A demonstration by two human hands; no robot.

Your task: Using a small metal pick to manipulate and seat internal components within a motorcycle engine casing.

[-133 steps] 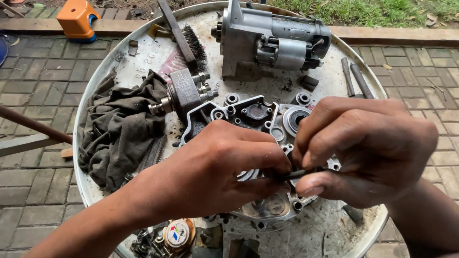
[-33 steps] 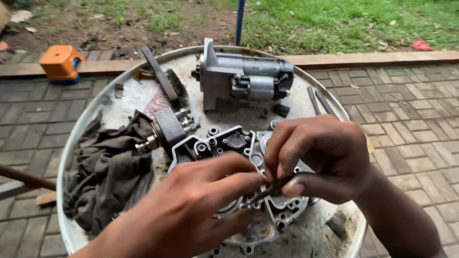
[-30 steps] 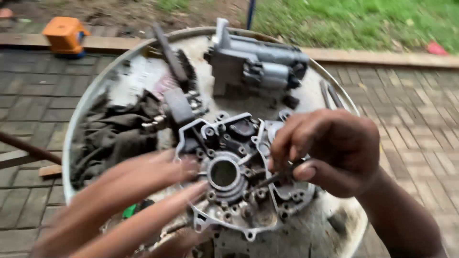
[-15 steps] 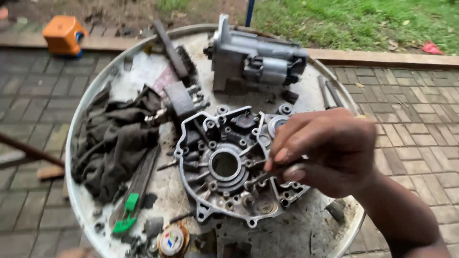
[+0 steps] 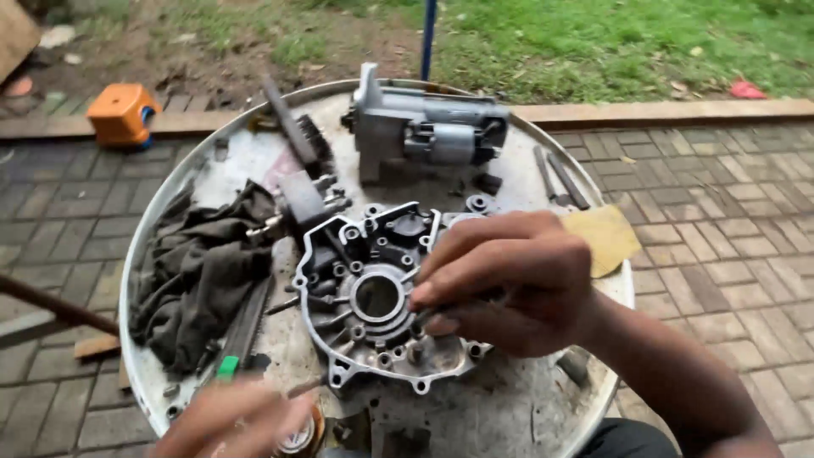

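right hand (image 5: 509,284) fingers pinched shut on thin tool at engine cover (image 5: 373,297) 3 o'clock, keep it steady; left hand (image 5: 229,420) blurred, grip unclear

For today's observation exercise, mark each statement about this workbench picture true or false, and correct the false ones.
1. The right hand rests on the metal engine casing. True.
2. The dark rag lies to the right of the casing. False: it lies to its left.
3. The starter motor sits at the far side of the round tray. True.
4. The left hand grips the casing. False: it is blurred at the tray's near edge, apart from the casing.
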